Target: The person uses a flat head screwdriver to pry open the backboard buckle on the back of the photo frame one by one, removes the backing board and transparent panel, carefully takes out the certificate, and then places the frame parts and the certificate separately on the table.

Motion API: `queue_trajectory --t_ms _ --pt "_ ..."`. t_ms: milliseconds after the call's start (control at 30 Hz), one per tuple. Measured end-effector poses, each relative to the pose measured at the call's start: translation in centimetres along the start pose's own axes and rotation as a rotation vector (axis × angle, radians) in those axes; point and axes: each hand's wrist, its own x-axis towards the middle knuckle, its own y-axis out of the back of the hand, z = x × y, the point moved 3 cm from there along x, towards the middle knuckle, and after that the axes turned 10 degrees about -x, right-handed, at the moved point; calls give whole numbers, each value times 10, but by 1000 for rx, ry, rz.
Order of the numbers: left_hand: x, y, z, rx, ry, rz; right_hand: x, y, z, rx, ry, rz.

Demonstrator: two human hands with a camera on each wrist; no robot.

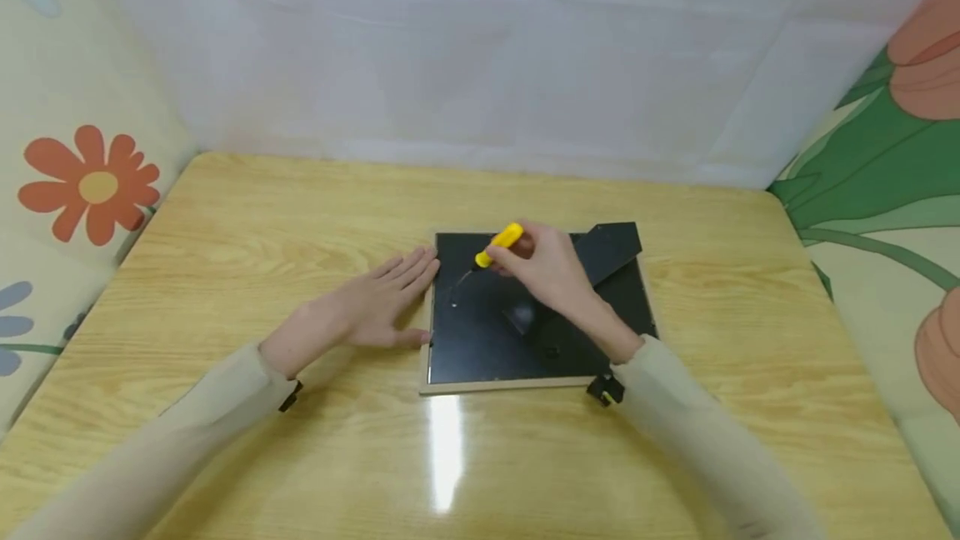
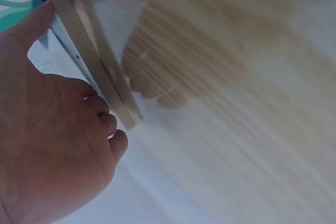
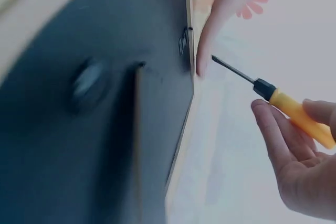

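A picture frame (image 1: 480, 361) lies face down on the table, its black backing up and its light wooden rim showing along the edges. A black stand leg (image 1: 611, 250) slants across the backing at the upper right. My left hand (image 1: 386, 307) rests at the frame's left edge with fingers extended; in the left wrist view its fingertips (image 2: 119, 142) meet the wooden rim (image 2: 86, 51). Above the backing, my right hand (image 1: 551, 269) pinches a screwdriver (image 1: 498, 245) by its yellow handle. In the right wrist view the screwdriver's metal shaft (image 3: 233, 69) points toward the frame's edge, its tip apart from the board.
The wood-grain table (image 1: 285, 473) extends around the frame. A white cloth (image 1: 480, 65) hangs behind the table's far edge. Flower-patterned panels (image 1: 90, 90) stand on both sides. Small metal bits (image 3: 182, 43) sit along the backing's edge.
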Motion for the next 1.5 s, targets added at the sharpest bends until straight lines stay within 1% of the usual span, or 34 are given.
queue_trajectory --t_ms 67,133,233,333,433,533,700,933,1067,1133,1267,1367,1433,1500 --pt "-3 -2 3 -33 -15 -5 -9 9 8 108 -36 28" --pt "-6 -4 5 -54 -20 -6 -17 14 15 191 -69 32" --pt "-7 -6 5 -57 -31 13 -27 13 23 254 -105 -1" --pt "-6 -8 3 -37 -40 28 -33 5 28 275 -130 -46" --pt "-4 -8 1 -31 -42 37 -36 -8 32 289 -157 -99" --pt "-4 -9 0 -35 -32 33 -37 -19 32 282 -170 -133" --pt "-3 -11 1 -47 -30 17 -40 -28 29 275 -143 -110" --pt "-1 -9 2 -44 -50 21 -50 -31 26 235 -114 -105" --pt "-1 -8 1 -38 -40 15 -51 -32 26 299 -117 -106" --pt "-1 -8 1 -38 -33 13 -51 -34 27 352 -136 -111" --pt "-1 -9 0 -19 -23 17 -53 -38 32 512 -228 -113" --pt "0 -10 -1 -12 -17 15 -56 -41 33 603 -293 -103" --pt "-1 -10 -1 -16 -16 13 -58 -43 32 623 -313 -96" --pt "-1 -10 0 -15 -10 5 -60 -46 30 613 -311 -91"
